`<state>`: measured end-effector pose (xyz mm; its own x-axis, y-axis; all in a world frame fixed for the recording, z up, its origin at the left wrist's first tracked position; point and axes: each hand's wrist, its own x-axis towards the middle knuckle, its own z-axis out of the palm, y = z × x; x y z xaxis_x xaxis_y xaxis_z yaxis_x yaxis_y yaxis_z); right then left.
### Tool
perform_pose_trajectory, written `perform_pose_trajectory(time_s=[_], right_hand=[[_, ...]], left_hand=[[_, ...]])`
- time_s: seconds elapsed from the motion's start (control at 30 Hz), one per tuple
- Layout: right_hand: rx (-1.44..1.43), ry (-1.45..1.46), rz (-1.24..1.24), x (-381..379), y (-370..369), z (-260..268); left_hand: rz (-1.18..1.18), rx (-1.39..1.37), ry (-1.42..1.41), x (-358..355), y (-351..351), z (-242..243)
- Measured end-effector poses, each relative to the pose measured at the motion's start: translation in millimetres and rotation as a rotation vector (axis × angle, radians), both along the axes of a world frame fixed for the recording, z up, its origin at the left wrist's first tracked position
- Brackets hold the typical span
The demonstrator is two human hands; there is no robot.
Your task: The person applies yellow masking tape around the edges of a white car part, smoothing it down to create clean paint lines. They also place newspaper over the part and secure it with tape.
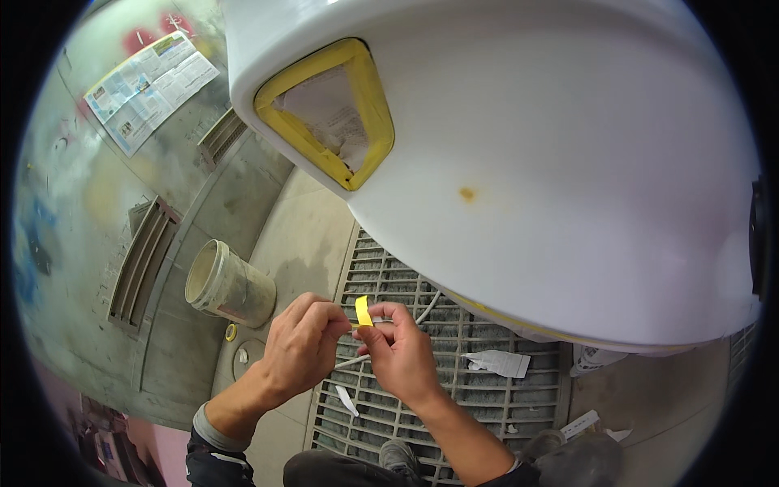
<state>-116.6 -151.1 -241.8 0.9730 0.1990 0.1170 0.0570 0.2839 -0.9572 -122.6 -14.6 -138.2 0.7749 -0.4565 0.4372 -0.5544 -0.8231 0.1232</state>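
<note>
Between my two hands is a curled length of yellow masking tape (pixel 363 310). My left hand (pixel 304 344) pinches a narrow end of it with bent fingertips. The thumb and fingers of my right hand (pixel 398 353) grip the tape's lower part. Above and to the right of my hands curves a white-painted vehicle body panel (pixel 548 182), apart from both. Its recess is covered with paper (pixel 331 112) and bordered by yellow masking tape (pixel 377 122). A brownish-yellow spot (pixel 467 194) marks the panel.
A dirty plastic bucket (pixel 243 292) stands left of my hands, near a small yellow tape roll (pixel 230 332). Below lies a metal floor grate (pixel 487 414) with torn paper (pixel 499 363) and a hose (pixel 428 307). The paint-stained wall (pixel 91 201) bears newspaper (pixel 152 91) and vents (pixel 143 265).
</note>
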Motion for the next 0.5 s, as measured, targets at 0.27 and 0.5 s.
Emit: perform_pose_trajectory(time_s=[0.27, 0.5], right_hand=[[0.687, 0.395, -0.264, -9.7, 11.2, -11.1], [0.636, 0.384, -0.041, -14.6, 29.0, -34.6]], left_hand=[[0.355, -0.609, -0.104, 47.4, 3.5, 31.7], [0.118, 0.056, -0.129, 81.7, -10.4, 67.5]])
